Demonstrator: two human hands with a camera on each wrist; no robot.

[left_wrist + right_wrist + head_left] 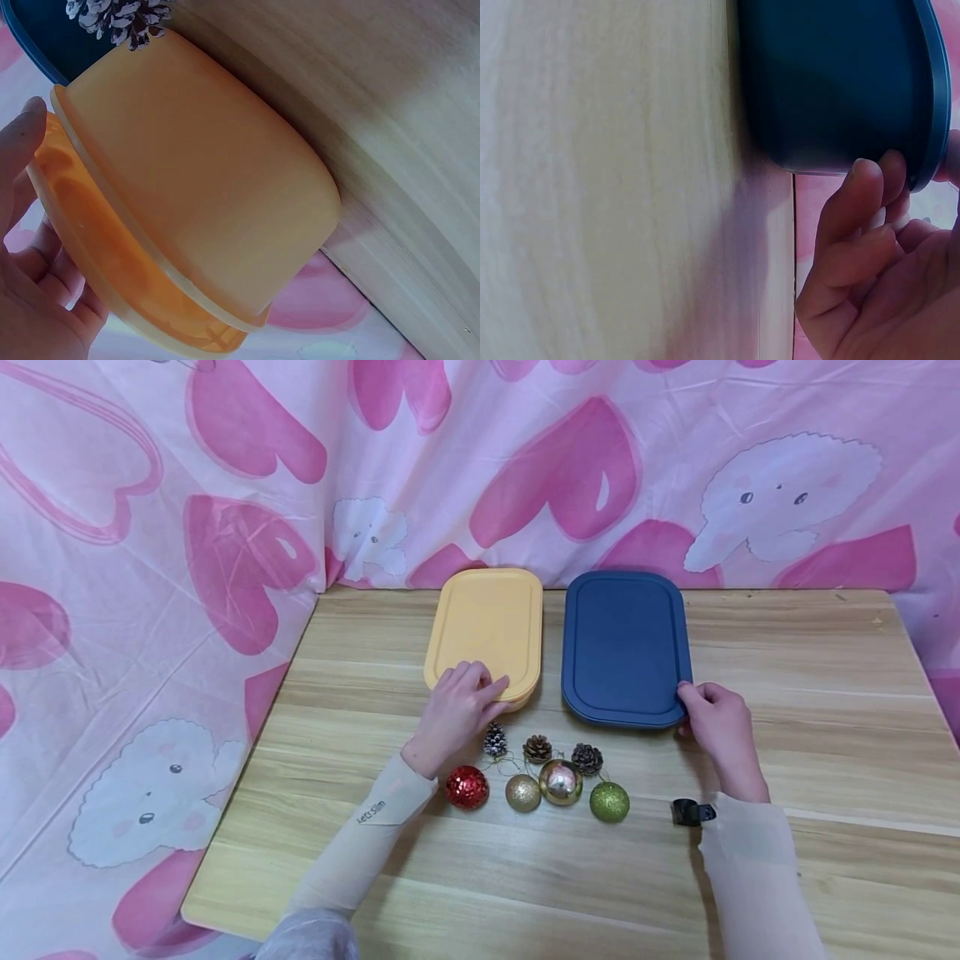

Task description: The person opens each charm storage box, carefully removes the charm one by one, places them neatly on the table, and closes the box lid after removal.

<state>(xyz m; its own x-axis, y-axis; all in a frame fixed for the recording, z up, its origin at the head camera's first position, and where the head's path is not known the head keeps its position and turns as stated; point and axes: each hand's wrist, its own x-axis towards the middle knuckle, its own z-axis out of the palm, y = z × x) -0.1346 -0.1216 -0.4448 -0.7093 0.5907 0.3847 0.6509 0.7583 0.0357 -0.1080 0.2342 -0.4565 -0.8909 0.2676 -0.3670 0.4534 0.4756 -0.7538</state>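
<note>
A yellow lid [491, 618] sits tilted over a yellow container [210, 157]; in the left wrist view its near edge stands apart from the container's rim. My left hand [459, 703] pinches that edge, the thumb on the lower side. To the right is a blue container [832, 82] under a blue lid [626, 643], which looks seated on its rim. My right hand [720, 722] grips the lid's near right corner, thumb on top and fingers below the rim. The inside of both containers is hidden.
In front of the containers lie a red ball [467, 787], a gold glitter ball [522, 793], a shiny gold ball [561, 782], a green ball [610, 802] and three pine cones [537, 749]. Pink curtain [525, 468] borders the wooden table [825, 693] behind and left.
</note>
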